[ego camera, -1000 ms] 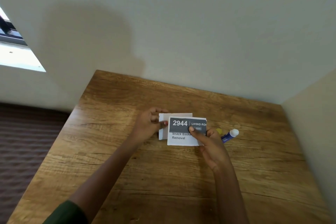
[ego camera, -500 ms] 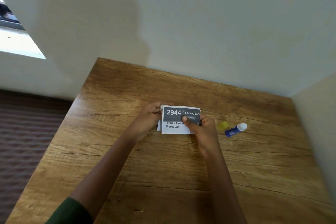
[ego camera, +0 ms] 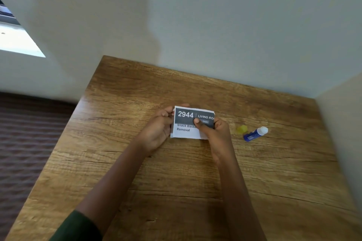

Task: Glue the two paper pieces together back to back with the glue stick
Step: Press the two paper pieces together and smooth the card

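Paper (ego camera: 186,121): printed side up, over the desk (ego camera: 176,182)
Left hand (ego camera: 158,129): fingers curled round the paper's left edge
Right hand (ego camera: 217,135): thumb pinching the paper's right part
Glue stick (ego camera: 254,133): uncapped, lying right of the paper

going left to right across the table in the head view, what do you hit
left hand → paper → right hand → yellow cap → glue stick
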